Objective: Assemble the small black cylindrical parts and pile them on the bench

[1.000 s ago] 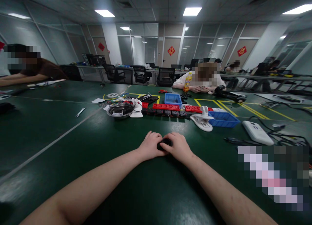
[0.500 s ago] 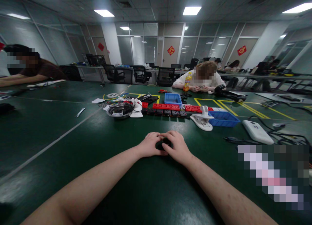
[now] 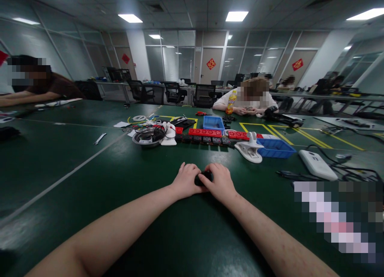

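Observation:
A small black object (image 3: 204, 178) sits between my hands low over the green table (image 3: 156, 237); its kind is hard to tell because my fingers cover much of it. My left hand (image 3: 186, 180) grips it from the left, thumb along the near side and one finger sticking up. From the right, my right hand (image 3: 221, 182) curls over it, with the thumb lying across its front. Beyond the hands runs a row of red modules (image 3: 208, 132) with black modules (image 3: 207, 139) in front of them.
A metal bowl (image 3: 149, 138) of cables and a white clip stand (image 3: 169, 134) are at the left. Right of the modules are a white clamp (image 3: 250, 150), a blue bin (image 3: 276, 148) and a white device (image 3: 318, 165). A person (image 3: 249, 95) leans on the far side.
My left hand has shifted slightly, its fingers drawing back from my right fingers and one lifting. Both hands stay on the black object. The view has tilted a little.

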The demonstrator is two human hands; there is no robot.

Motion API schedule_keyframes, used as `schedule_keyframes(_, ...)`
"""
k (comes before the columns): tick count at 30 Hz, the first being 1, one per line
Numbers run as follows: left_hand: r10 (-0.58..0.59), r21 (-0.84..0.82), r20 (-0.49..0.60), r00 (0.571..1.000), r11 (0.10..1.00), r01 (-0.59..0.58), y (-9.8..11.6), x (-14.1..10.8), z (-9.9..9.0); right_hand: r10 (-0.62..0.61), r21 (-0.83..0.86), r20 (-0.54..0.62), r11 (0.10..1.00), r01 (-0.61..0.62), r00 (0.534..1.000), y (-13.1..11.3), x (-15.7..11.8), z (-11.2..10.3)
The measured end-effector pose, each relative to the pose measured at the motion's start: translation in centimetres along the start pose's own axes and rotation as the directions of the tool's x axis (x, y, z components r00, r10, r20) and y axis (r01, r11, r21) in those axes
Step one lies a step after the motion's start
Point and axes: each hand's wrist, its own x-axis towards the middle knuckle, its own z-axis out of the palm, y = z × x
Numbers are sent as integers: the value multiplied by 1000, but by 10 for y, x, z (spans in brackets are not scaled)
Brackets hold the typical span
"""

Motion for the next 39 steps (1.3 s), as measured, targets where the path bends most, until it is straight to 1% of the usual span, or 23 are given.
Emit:
schedule_keyframes(3, 25, -28, 21, 999, 999, -24, -3, 1, -1, -23, 48, 16, 999, 23, 1000, 1, 1, -1)
schedule_keyframes(8, 98, -80, 65, 993, 992, -93, -11, 4, -2, -118, 143, 53, 984, 110, 992, 3, 2, -4)
schedule_keyframes(12, 150, -100, 97, 984, 985, -140, -16, 6, -3, -183, 227, 61, 960, 165, 981, 5, 3, -5)
schedule_keyframes(18, 163, -105, 123, 979, 983, -150, -15, 6, -4, -254, 348, 51, 911, 222, 966, 8, 3, -4)
schedule_keyframes(24, 170, -102, 139, 976, 982, -157, -16, 6, -4, -277, 385, 19, 889, 249, 961, 8, 2, -3)
schedule_keyframes(26, 167, -104, 138, 976, 983, -153, -16, 5, -4, -267, 365, -10, 896, 252, 964, 8, 1, -4)
schedule_keyframes(28, 163, -110, 133, 978, 983, -149, -14, 4, -5, -219, 304, -39, 927, 220, 975, 6, 1, -5)
schedule_keyframes(31, 145, -119, 107, 984, 984, -132, -10, 2, -6, -91, 160, -37, 983, 96, 995, 0, 0, -6)
schedule_keyframes(34, 111, -91, 56, 992, 990, -105, -6, 1, -4, 15, 19, 2, 1000, -15, 1000, -6, -1, -5)
schedule_keyframes(36, 92, -64, 28, 995, 994, -90, -5, 1, -3, 44, -49, 24, 998, -43, 999, -8, -2, -4)
schedule_keyframes(39, 84, -52, 21, 996, 995, -83, -5, 1, -2, 28, -80, 43, 997, -25, 999, -8, -2, -3)
